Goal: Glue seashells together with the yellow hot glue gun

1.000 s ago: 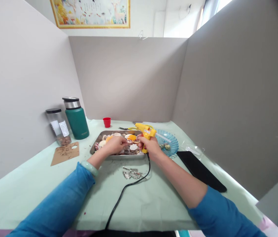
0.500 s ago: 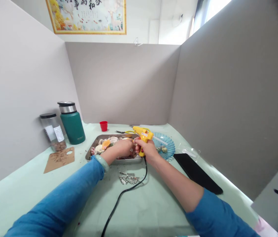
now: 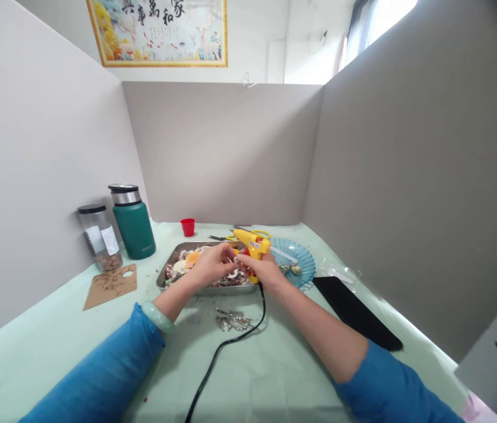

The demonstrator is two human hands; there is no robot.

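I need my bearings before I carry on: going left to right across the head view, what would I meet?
Clear jar → green bottle → red cup → left hand → yellow glue gun, in the right hand → blue plate → black mat.

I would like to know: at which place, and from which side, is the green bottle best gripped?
I would grip the green bottle around its broad body, below the steel neck, coming from its near right side. It stands upright, the body looks round, and the clear jar crowds its left.
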